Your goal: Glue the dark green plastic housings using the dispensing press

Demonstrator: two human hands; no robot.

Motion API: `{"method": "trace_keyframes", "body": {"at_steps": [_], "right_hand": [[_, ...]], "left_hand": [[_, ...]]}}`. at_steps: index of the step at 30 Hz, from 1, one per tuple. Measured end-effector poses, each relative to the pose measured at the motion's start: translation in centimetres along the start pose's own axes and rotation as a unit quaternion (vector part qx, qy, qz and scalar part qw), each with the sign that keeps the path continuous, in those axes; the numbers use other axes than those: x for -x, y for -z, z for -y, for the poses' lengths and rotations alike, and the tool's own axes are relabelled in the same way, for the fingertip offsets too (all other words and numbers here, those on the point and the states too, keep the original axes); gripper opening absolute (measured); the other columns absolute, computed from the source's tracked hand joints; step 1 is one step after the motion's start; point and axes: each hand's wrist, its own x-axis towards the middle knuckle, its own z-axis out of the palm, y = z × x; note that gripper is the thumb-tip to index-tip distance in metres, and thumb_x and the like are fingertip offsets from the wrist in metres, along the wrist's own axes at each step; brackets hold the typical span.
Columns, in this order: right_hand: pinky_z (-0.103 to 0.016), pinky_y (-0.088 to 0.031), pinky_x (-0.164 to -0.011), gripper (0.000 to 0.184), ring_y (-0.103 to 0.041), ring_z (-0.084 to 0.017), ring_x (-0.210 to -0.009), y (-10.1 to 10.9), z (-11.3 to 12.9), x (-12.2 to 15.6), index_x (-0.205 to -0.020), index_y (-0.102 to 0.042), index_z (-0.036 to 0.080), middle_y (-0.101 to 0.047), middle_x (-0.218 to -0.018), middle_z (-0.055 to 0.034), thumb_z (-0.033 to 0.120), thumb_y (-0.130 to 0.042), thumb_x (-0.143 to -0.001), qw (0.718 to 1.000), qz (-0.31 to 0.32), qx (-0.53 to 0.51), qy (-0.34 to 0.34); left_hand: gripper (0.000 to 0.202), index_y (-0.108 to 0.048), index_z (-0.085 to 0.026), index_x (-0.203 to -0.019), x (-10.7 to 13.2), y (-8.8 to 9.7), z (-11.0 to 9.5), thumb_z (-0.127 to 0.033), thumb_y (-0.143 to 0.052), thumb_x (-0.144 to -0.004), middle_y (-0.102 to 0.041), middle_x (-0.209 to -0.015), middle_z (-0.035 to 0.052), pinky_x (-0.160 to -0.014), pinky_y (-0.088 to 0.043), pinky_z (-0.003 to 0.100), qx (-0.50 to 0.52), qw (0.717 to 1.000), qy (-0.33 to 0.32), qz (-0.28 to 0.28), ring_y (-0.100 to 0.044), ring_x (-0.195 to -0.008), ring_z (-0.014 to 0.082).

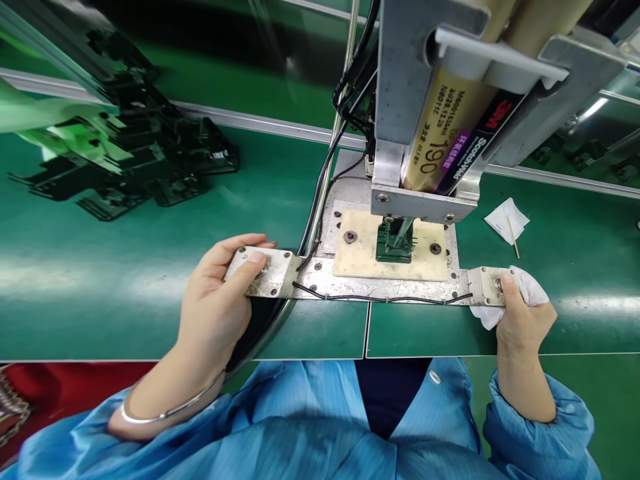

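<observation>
My left hand is wrapped round the left metal button block, its thumb on the button. My right hand grips the right button block, thumb on its button, with a crumpled white tissue between the hand and the block. A metal bar joins the blocks. Between them lies a cream fixture plate holding a small dark green part. Above it, a twin-tube adhesive cartridge sits tilted in a metal holder, its clear nozzle reaching down to the part.
Dark plastic parts are piled at the back left beside a pale green plastic bag. On the right, a white wipe lies under a thin stick. Black cables run down left of the holder.
</observation>
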Motion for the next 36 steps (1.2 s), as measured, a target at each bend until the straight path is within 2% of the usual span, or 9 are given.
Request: {"method": "trace_keyframes", "body": {"at_steps": [3,7,13,22,27,36], "right_hand": [[-0.045,-0.058,-0.081,0.051,-0.07,-0.027,-0.083,-0.05,0.0,0.0,-0.099,-0.077,0.013,-0.074,-0.089,-0.0088,0.051,-0.086,-0.066,1.0,-0.001,0.002,0.002],[-0.045,-0.058,-0.082,0.051,-0.07,-0.029,-0.085,-0.09,-0.11,-0.06,-0.097,-0.077,0.013,-0.074,-0.09,-0.0096,0.051,-0.086,-0.066,1.0,-0.007,0.01,0.005],[-0.047,-0.059,-0.083,0.052,-0.071,-0.03,-0.087,-0.02,-0.13,-0.07,-0.1,-0.076,0.012,-0.075,-0.092,-0.0102,0.051,-0.085,-0.067,1.0,-0.002,0.018,0.01],[-0.044,-0.059,-0.08,0.05,-0.07,-0.028,-0.084,0.02,-0.26,-0.17,-0.098,-0.077,0.013,-0.074,-0.087,-0.0083,0.051,-0.086,-0.066,1.0,-0.002,0.019,0.0],[-0.042,-0.058,-0.082,0.05,-0.07,-0.027,-0.085,-0.09,0.03,-0.06,-0.097,-0.077,0.014,-0.074,-0.09,-0.0093,0.051,-0.086,-0.065,1.0,-0.003,0.009,-0.005],[-0.038,-0.059,-0.078,0.053,-0.071,-0.028,-0.087,-0.3,0.09,0.04,-0.099,-0.077,0.013,-0.075,-0.09,-0.0094,0.051,-0.087,-0.063,1.0,-0.008,0.002,-0.018]], "left_hand": [[0.015,-0.073,-0.031,-0.096,0.06,0.18,0.06,-0.031,-0.072,-0.081,-0.072,-0.098,-0.0019,-0.075,-0.047,0.031,-0.002,1.0,0.002,0.011,-0.061,-0.086,0.019],[0.023,-0.072,-0.025,-0.097,-0.13,0.3,0.13,-0.029,-0.077,-0.075,-0.073,-0.096,0.0005,-0.071,-0.048,0.027,-0.01,1.0,-0.008,-0.006,-0.062,-0.081,0.017],[0.023,-0.071,-0.022,-0.097,-0.29,0.2,0.09,-0.025,-0.075,-0.075,-0.073,-0.095,0.0014,-0.069,-0.047,0.022,0.004,1.0,-0.003,-0.011,-0.061,-0.078,0.0151],[0.016,-0.072,-0.027,-0.098,0.02,0.18,0.07,-0.026,-0.071,-0.082,-0.072,-0.098,-0.0002,-0.072,-0.047,0.025,0.0,1.0,-0.003,0.003,-0.061,-0.083,0.0166],[0.024,-0.072,-0.022,-0.098,-0.15,0.23,0.14,-0.026,-0.077,-0.075,-0.072,-0.095,0.0018,-0.071,-0.048,0.022,0.01,1.0,-0.003,-0.01,-0.062,-0.081,0.015],[0.029,-0.071,-0.02,-0.102,-0.5,0.38,0.5,-0.027,-0.077,-0.074,-0.073,-0.096,0.0029,-0.072,-0.05,0.02,0.012,1.0,-0.002,-0.006,-0.063,-0.082,0.0145]]}}
